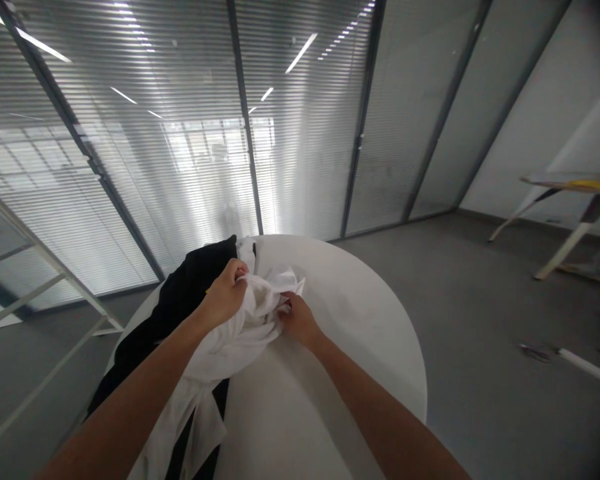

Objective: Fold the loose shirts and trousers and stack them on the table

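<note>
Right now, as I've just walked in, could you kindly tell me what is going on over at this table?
A person is working with both bare hands on a bunched white cloth at a round white table. Their left hand and right hand each grip the cloth, a little apart. Black fabric lies along the table's left side, with the white cloth partly over it. Behind the table stands a glass partition with blinds.
</note>
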Motion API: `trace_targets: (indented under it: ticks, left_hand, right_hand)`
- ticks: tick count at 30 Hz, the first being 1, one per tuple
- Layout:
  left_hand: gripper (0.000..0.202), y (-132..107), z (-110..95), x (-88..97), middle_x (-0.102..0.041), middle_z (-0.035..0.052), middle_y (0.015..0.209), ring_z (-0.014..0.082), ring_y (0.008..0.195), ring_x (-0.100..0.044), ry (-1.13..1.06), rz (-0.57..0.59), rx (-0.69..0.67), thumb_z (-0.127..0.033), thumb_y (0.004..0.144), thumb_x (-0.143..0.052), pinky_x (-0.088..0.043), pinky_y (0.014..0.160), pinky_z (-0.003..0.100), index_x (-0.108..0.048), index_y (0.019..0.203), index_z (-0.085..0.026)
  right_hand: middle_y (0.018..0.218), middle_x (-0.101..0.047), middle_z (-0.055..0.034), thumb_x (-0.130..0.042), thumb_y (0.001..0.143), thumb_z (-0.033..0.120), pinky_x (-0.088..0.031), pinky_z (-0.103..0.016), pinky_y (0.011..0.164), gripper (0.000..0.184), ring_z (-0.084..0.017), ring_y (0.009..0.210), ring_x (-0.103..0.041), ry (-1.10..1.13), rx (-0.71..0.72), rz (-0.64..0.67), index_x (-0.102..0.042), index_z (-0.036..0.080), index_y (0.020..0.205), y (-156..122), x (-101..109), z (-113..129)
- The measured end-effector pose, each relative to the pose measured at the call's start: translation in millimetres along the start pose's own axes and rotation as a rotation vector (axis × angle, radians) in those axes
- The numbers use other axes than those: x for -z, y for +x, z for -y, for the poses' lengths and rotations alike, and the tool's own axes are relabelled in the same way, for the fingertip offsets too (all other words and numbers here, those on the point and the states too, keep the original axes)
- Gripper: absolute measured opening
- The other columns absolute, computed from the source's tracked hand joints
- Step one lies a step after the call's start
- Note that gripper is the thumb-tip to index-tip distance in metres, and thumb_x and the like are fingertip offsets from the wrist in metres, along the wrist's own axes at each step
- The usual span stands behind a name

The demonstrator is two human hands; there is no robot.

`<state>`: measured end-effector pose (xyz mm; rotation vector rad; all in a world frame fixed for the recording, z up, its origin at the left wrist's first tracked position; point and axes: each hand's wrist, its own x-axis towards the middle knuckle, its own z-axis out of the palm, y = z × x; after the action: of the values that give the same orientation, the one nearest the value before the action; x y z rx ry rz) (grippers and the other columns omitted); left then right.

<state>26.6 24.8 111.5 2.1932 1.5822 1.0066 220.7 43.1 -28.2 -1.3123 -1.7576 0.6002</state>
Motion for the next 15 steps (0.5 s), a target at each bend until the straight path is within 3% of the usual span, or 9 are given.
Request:
trace_targets:
  ticks: [3,6,8,11,15]
  left_hand:
    - [0.059,-1.7,17.6,-1.9,-0.054,0.0094,0.111,0.0228,0.103,-0.054,0.365,0.100,-0.037,-0.008,0.080,-0.037,-0.042,0.089,0.038,-0.045,0.136,-0.026]
    - [0.068,-6.2,31.4,-19.5,-0.044,0.0117,0.131,0.0305,0.118,-0.046,0.613,0.248,-0.124,-0.008,0.076,-0.044,-0.040,0.091,0.045,-0.044,0.139,-0.035]
    - [0.065,-10.1,34.1,-35.5,-0.041,0.0110,0.137,0.0319,0.122,-0.043,0.626,0.346,-0.203,-0.010,0.076,-0.047,-0.039,0.093,0.046,-0.047,0.136,-0.036]
    - [0.049,-13.2,31.6,-55.5,-0.054,0.0094,0.124,0.0278,0.115,-0.049,0.575,0.421,-0.273,-0.011,0.079,-0.043,-0.039,0.092,0.043,-0.060,0.121,-0.031]
    - [0.037,-6.8,28.4,-62.5,-0.063,0.0078,0.105,0.0214,0.098,-0.058,0.380,0.384,-0.210,-0.010,0.076,-0.044,-0.042,0.087,0.034,-0.065,0.104,-0.022]
  right_hand:
    - [0.103,-0.062,-0.0074,-0.051,0.079,0.018,-0.046,-0.035,0.089,0.026,-0.019,0.092,-0.059,-0.001,0.027,-0.055,-0.065,0.020,0.101,1.1,15.7,0.6]
    - [0.102,-0.061,-0.0064,-0.051,0.080,0.020,-0.048,-0.034,0.082,0.026,-0.017,0.083,-0.059,0.046,0.052,-0.074,-0.067,0.022,0.100,2.8,27.1,5.8]
    - [0.100,-0.062,-0.0053,-0.051,0.078,0.019,-0.048,-0.033,0.082,0.025,-0.018,0.085,-0.058,0.103,0.084,-0.090,-0.068,0.023,0.096,3.0,30.7,9.0]
    - [0.097,-0.061,-0.0047,-0.049,0.076,0.018,-0.047,-0.033,0.085,0.023,-0.018,0.090,-0.058,0.171,0.079,-0.186,-0.067,0.023,0.089,3.0,32.8,10.6]
    - [0.099,-0.059,-0.0080,-0.044,0.076,0.019,-0.044,-0.034,0.091,0.024,-0.020,0.095,-0.057,0.120,-0.027,-0.329,-0.066,0.020,0.087,7.4,40.4,3.8]
